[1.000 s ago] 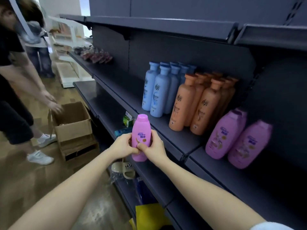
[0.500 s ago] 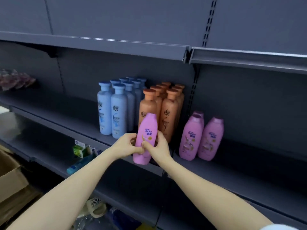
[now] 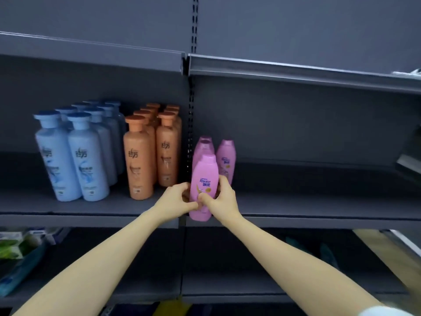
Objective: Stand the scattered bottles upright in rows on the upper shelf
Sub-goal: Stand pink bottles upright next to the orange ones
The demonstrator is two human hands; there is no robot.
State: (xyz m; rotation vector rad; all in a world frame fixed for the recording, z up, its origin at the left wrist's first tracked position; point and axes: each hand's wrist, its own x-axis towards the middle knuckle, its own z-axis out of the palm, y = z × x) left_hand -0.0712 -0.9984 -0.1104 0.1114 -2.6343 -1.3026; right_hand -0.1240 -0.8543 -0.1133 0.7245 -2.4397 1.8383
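A pink bottle (image 3: 204,179) stands upright at the front edge of the dark shelf (image 3: 319,208), held from both sides. My left hand (image 3: 176,199) grips its lower left side and my right hand (image 3: 222,198) grips its lower right side. Right behind it stand two more pink bottles, one (image 3: 205,144) partly hidden and another (image 3: 226,159) to the right. Left of them, orange bottles (image 3: 139,158) stand upright in two rows. Further left, blue bottles (image 3: 70,156) stand in rows as well.
The shelf board to the right of the pink bottles is bare up to a grey bracket (image 3: 410,163) at the far right. Another shelf (image 3: 296,71) hangs overhead. The lower shelf holds green and blue packets (image 3: 20,249) at the left.
Both hands carried the pink bottle up and to the right, from in front of the orange bottles to the shelf edge in front of the other pink bottles. The view swung right.
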